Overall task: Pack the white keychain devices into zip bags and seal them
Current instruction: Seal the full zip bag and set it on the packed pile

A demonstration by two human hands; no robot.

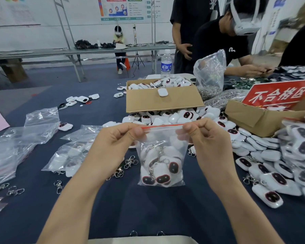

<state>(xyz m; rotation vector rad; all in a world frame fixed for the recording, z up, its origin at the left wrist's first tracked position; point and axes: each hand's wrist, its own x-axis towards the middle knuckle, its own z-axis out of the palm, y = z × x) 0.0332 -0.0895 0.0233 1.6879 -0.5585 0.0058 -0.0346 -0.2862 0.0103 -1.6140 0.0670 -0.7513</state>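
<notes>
Hanging between the two hands, the zip bag (163,152) was over the near middle of the dark table (148,212); whether its bottom touched the cloth could not be told. Its thin clear film looked soft and slippery. The white keychain devices (163,173) heaped in its lower half, hard little shells with metal rings, likely made it bottom-heavy though light overall. The sensible place to hold was the stiffer red zip strip (163,127) along the top. The left hand (116,138) pinched the strip's left end between thumb and curled fingers, and the right hand (206,138) pinched its right end likewise, wrists raised and forearms reaching in from the near edge. Whether the strip was pressed fully closed between them could not be told.
</notes>
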